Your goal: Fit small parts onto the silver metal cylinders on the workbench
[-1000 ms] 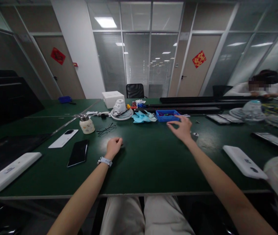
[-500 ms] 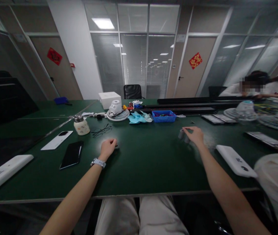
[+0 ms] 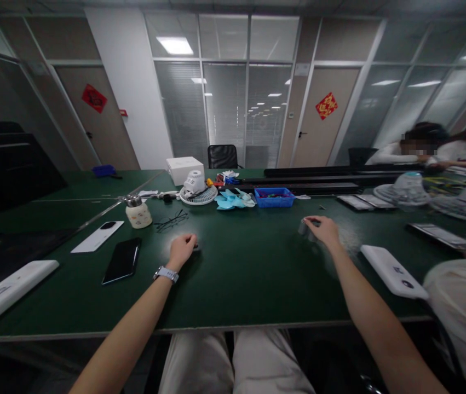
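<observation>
My left hand (image 3: 182, 249) rests on the green table with its fingers closed. A small dark edge shows beside the fingertips, too little to name. Farther right, my right hand (image 3: 323, 229) pinches the top of a small grey cylinder (image 3: 301, 227) standing on the table. Another grey cylinder seems to stand just beneath the fingers, partly hidden by them. Nearest to my left hand lie a pair of glasses (image 3: 171, 220) and a black phone (image 3: 121, 261).
Behind the hands stand a blue tray (image 3: 274, 201) of small parts, light blue fan blades (image 3: 233, 200) and a white fan part (image 3: 195, 186). A cream bottle (image 3: 138, 214) is at left. White devices (image 3: 395, 272) flank both arms. Other people sit at right.
My right hand has shifted very slightly left at the grey cylinder. My left hand stays about where it was; the view has tilted a little.
</observation>
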A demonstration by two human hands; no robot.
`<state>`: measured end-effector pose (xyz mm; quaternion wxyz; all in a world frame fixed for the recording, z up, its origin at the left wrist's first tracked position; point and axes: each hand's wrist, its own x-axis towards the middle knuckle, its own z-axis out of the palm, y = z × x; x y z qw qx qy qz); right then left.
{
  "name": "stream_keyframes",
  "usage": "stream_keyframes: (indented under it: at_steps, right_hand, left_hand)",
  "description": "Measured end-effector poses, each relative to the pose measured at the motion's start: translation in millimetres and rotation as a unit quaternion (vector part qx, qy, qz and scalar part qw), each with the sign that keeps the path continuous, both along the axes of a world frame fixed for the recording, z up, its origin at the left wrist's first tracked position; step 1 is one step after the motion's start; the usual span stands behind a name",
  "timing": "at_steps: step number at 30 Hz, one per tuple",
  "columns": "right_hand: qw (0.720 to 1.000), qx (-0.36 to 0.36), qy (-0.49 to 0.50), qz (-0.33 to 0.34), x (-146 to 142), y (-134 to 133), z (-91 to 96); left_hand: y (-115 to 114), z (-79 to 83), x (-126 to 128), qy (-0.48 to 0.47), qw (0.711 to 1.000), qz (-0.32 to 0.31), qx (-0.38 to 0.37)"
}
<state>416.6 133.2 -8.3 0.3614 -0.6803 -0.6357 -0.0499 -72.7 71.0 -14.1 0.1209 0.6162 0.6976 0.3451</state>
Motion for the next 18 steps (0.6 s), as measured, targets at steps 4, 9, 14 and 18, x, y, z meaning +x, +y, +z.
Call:
stream_keyframes:
  at_steps: [4,9,14,18]
  right_hand:
    - [0.999,-0.012,0.05,-0.001,-1.6,2.5,-1.6]
    - [0.995,-0.013,0.104,-0.003,-3.8,4.1,-2.5]
    - [0.992,-0.012,0.127,0.004,-2.6,6.6,-5.3]
    - [0.984,-0.023,0.175,0.001,1.3,8.6,-8.1]
  left_hand:
    - [0.0,1.0,0.8,0.007,1.0,-0.002,-0.005]
    - [-0.6,2.1,2.1,0.025,1.0,-0.001,-0.002]
    - [-1.2,2.9,2.2,0.017,1.0,-0.001,-0.012]
    - [-1.1,3.5,1.6,0.015,1.0,-0.006,-0.013]
